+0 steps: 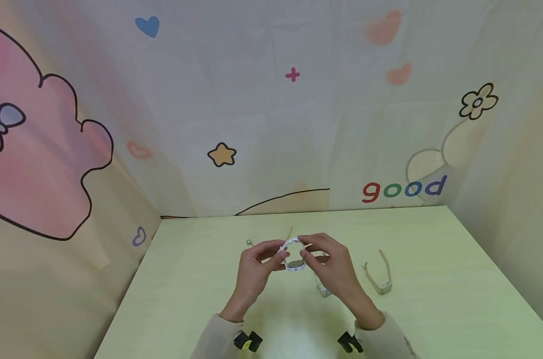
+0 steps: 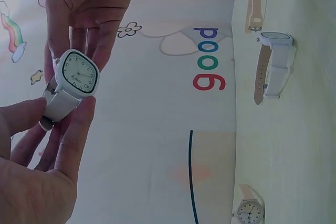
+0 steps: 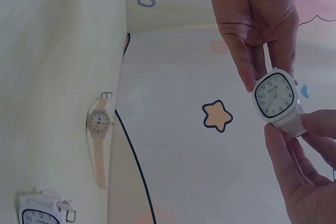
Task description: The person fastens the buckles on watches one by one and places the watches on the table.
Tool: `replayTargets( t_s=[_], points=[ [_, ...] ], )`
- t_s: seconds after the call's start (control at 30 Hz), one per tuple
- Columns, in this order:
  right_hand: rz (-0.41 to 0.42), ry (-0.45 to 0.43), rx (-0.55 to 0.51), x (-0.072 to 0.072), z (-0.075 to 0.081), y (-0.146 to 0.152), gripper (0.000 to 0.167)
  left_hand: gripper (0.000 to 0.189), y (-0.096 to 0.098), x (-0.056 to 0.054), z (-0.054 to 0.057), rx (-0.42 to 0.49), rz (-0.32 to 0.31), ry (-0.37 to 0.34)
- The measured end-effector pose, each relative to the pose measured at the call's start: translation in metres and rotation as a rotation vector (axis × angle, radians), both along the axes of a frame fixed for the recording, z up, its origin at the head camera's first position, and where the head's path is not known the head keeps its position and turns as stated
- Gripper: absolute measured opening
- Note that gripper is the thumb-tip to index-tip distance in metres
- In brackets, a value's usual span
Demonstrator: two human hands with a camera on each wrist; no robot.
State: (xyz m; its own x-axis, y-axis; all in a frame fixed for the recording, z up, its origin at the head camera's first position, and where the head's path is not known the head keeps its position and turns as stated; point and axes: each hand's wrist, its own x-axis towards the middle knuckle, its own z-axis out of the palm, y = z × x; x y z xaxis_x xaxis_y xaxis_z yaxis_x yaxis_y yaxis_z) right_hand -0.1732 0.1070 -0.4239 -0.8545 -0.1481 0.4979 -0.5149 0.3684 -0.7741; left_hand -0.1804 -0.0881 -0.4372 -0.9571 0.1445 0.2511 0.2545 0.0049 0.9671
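Between my hands, lifted over the table, is a white wristwatch with a rounded-square case; its strap curves up into a loop. My left hand pinches the strap on one side of the loop with thumb and fingers. On the other side, my right hand pinches the strap as well. From the head view the back of the case shows inside the loop. Both wrist views show the watch's numbered dial, with thumbs and fingertips close around the case and strap.
Under my right hand, partly hidden, lies another white watch. To its right stands a watch with a pale pink strap. A round-faced, pink-strapped watch lies behind my left hand. A printed cloth rises behind the table.
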Motion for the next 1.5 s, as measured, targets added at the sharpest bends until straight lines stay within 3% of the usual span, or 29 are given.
replayTargets(
  t_s=[0.27, 0.43, 0.97, 1.07, 1.2, 1.3, 1.5],
  points=[
    [-0.004, -0.1, -0.133, -0.008, -0.01, -0.014, 0.025, 0.025, -0.009, -0.006, -0.005, 0.023, 0.047, -0.025],
    [0.014, -0.167, -0.192, -0.013, -0.017, -0.025, 0.023, 0.026, -0.017, -0.009, -0.014, 0.052, 0.072, -0.07],
    [0.063, -0.337, -0.231, -0.028, -0.045, -0.056, 0.028, 0.027, -0.044, -0.012, -0.041, 0.056, 0.15, -0.206],
    [0.081, -0.353, -0.213, -0.024, -0.039, -0.062, 0.028, 0.027, -0.05, -0.012, -0.045, 0.054, 0.156, -0.233],
    [0.08, -0.403, -0.21, -0.026, -0.044, -0.069, 0.027, 0.028, -0.056, -0.012, -0.051, 0.054, 0.156, -0.263],
    [0.083, -0.44, -0.237, -0.035, -0.059, -0.073, 0.025, 0.029, -0.06, -0.014, -0.056, 0.049, 0.162, -0.283],
    [0.093, -0.534, -0.25, -0.039, -0.071, -0.079, 0.024, 0.025, -0.067, -0.016, -0.067, 0.059, 0.19, -0.342]
  ],
)
